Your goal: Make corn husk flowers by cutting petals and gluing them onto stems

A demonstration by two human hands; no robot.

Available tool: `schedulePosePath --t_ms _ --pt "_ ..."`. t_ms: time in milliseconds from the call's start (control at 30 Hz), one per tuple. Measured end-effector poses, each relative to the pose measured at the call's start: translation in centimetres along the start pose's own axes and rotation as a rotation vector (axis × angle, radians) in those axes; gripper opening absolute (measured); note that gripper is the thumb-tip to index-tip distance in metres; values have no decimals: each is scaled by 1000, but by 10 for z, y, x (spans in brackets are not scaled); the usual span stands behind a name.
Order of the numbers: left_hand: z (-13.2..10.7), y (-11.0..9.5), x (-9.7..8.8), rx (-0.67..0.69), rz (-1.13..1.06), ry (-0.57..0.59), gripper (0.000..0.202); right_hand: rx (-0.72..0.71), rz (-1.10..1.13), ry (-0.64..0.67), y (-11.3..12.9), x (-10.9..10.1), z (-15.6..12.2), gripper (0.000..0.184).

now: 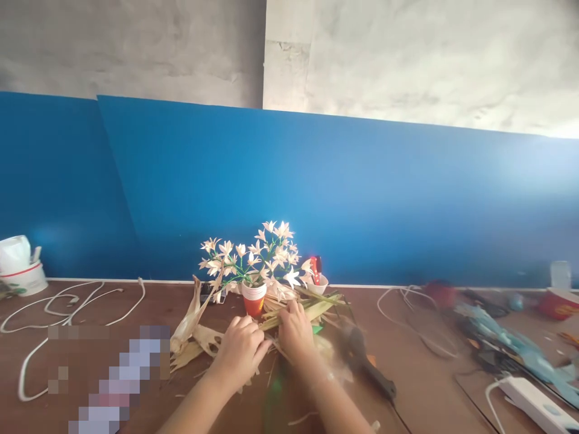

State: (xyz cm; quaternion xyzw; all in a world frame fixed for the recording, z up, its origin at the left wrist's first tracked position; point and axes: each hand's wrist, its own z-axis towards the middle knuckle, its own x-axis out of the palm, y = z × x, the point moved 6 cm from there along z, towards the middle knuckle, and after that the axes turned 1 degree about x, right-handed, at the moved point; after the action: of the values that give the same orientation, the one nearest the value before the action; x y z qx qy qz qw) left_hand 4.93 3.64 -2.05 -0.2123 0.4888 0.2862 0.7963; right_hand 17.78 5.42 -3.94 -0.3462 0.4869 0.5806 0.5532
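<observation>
My left hand (pixel 242 349) is closed low over the brown table, fingers curled and thumb toward the right; what it pinches is hidden. Close beside it, my right hand (pixel 296 330) has its fingers bent onto the near edge of a pile of pale green and straw-coloured corn husk strips (pixel 322 306). A small pale scrap shows between the hands. Just behind them, white husk-like flowers on green stems (pixel 253 256) stand in a stack of red and white paper cups (pixel 254 299). Dry husks (pixel 187 328) lie to the left of my left hand.
A black glue gun (pixel 364 358) lies right of my right arm. Behind the husks, a white bowl (pixel 318 287) holds a red-handled tool. White cables (pixel 75 301) loop at left. A power strip (pixel 536 402) and light-blue plastic (pixel 502 334) are at right. A blue partition (pixel 339 199) rises behind.
</observation>
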Motion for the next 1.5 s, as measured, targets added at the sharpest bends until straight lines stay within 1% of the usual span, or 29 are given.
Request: schedulePosePath --t_ms 67,100,200,233,300,367,433,500,600,700,733,800,833,900,967,1000,1067,1133,1167,1200,1233,1267,1300,1333,1400,1467,1500 --pt "0 -1 -3 -47 -43 3 24 51 3 -13 -14 -11 4 32" --pt "0 -2 -4 -71 -66 0 23 99 0 -18 -24 -16 7 35" --pt "-1 -4 -7 -132 -127 -3 20 290 -22 -13 -61 -29 19 51" --pt "-1 -5 -8 -142 -140 -2 20 335 -30 -2 -71 -31 22 51" --pt "-1 -5 -8 -151 -158 -7 20 384 -34 16 -85 -32 27 45" --pt "-1 -4 -8 -151 -176 -27 19 391 -23 3 -92 -34 27 39" --pt "-1 -2 -10 -141 -215 -68 15 379 2 -48 -94 -40 24 39" --pt "-2 2 -13 -135 -259 -129 13 362 35 -114 -96 -52 18 42" --pt "-1 7 -20 -140 -317 -229 17 347 84 -192 -103 -74 6 44" --pt "1 7 -27 -153 -421 -298 21 338 112 -199 -110 -93 -4 42" --pt "2 6 -30 -171 -483 -307 22 315 120 -174 -109 -97 -6 39" --pt "4 3 -31 -240 -644 -275 21 222 163 -101 -95 -100 -10 34" --pt "5 1 -29 -292 -732 -228 21 144 205 -57 -84 -100 -12 34" --pt "5 -4 -22 -398 -894 -80 25 -11 321 -12 -56 -102 -16 38" --pt "4 -8 -15 -476 -997 36 23 -117 411 -5 -30 -104 -20 42" --pt "2 -9 -13 -506 -1037 66 21 -155 451 -15 -19 -105 -22 42" --pt "0 -6 -12 -552 -1116 67 19 -237 534 -100 -3 -109 -25 41" --pt "-2 0 -14 -593 -1203 15 21 -271 626 -271 4 -114 -28 37" --pt "-3 3 -15 -611 -1240 -25 24 -235 678 -362 3 -115 -29 35" --pt "-3 6 -18 -627 -1261 -74 26 -166 729 -428 1 -113 -30 34" --pt "-4 8 -20 -636 -1262 -126 28 -82 780 -450 -1 -107 -31 36" --pt "-5 9 -23 -639 -1247 -175 29 -4 829 -421 -1 -99 -30 39" --pt "-5 10 -25 -636 -1227 -215 30 52 871 -348 2 -90 -29 41" --pt "-5 9 -26 -630 -1214 -238 30 76 907 -254 6 -80 -28 41" --pt "-5 7 -25 -616 -1239 -246 32 68 990 -79 17 -66 -25 30" --pt "-5 7 -20 -625 -1314 -233 33 45 1100 32 24 -60 -23 23" --pt "-5 7 -18 -641 -1349 -230 33 34 1145 68 26 -59 -22 23"
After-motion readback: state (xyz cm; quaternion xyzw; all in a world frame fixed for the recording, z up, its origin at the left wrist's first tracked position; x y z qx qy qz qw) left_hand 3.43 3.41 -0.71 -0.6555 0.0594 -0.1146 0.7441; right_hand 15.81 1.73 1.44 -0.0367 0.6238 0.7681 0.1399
